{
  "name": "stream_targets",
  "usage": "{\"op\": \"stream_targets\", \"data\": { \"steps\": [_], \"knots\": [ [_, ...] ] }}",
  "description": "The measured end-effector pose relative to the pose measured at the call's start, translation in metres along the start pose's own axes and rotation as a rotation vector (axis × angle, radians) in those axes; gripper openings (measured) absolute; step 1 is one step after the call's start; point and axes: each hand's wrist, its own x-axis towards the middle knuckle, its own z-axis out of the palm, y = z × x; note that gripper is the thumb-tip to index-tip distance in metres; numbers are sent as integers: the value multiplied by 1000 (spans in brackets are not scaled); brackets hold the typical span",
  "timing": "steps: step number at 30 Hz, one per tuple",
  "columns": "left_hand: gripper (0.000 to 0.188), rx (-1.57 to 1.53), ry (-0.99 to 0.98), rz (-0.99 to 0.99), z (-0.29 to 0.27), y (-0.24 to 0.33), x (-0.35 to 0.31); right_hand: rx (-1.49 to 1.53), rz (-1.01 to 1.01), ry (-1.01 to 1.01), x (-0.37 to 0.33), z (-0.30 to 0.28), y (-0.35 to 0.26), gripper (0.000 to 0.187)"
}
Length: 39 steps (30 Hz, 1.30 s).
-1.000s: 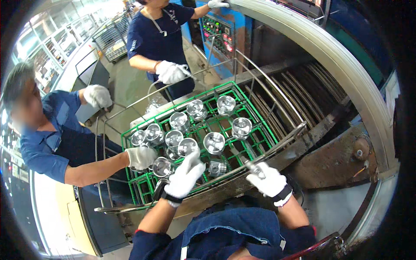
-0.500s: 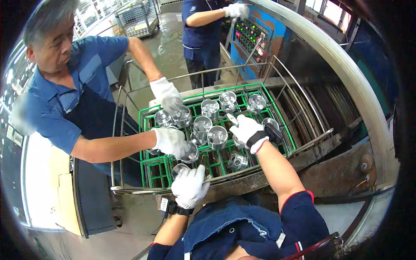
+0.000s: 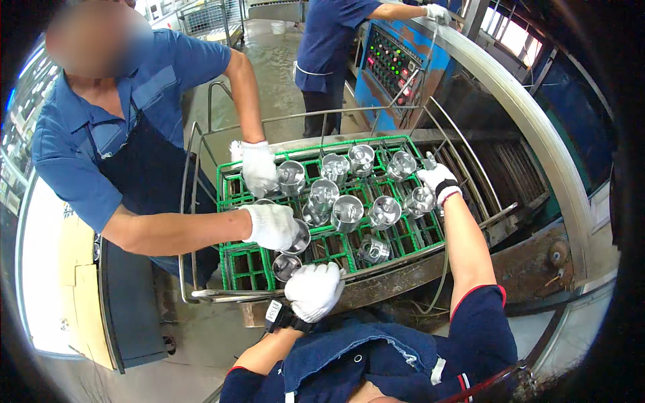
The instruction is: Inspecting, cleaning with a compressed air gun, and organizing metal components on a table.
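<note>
Several shiny metal pistons [image 3: 347,213] stand in a green-coated wire rack [image 3: 322,258] inside a metal-rail basket. My left hand [image 3: 314,292], in a white glove, is closed at the basket's front rail [image 3: 376,266], below a piston [image 3: 286,267] at the near left. At the rack's right end, my gloved right hand [image 3: 438,181] is closed around what looks like an air blow gun, its small metal nozzle [image 3: 428,161] pointing away from me. A piston [image 3: 419,201] sits just beside that hand. One piston [image 3: 373,250] lies tilted near the front.
Across to the left, a co-worker's gloved hands [image 3: 272,227] are at pistons in the rack. Another person [image 3: 332,60] stands by a blue control panel [image 3: 393,67]. A thin hose [image 3: 440,289] hangs below my right arm. Rollers [image 3: 497,168] lie right of the basket.
My right hand has moved right, from over the pistons to the rack's right end, uncovering a piston. My left hand stays at the front rail. The co-worker's rear hand has shifted slightly left.
</note>
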Motion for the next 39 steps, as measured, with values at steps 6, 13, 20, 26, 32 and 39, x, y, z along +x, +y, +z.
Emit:
{"op": "stream_targets", "data": {
  "steps": [6, 13, 20, 26, 32, 39],
  "knots": [
    [19, -25, -15, 24, -4, -9, -7, 238, -44, -576, -69, 64, -114, 42],
    [18, -30, -17, 35, -5, -10, -9, 51, -111, -766, -127, 93, -152, 43],
    [18, -60, 15, 40, -6, -12, -12, 38, -35, -823, -156, 68, -134, 46],
    [18, -36, 5, 12, -7, -4, -8, 174, -38, -794, -216, 15, -95, 43],
    [16, 43, -141, -82, -7, 3, -5, 312, 183, -357, -263, -56, -20, 34],
    [12, 62, -65, -112, 13, 8, -9, 902, 91, 196, -357, -177, 109, 33]
  ]
}}
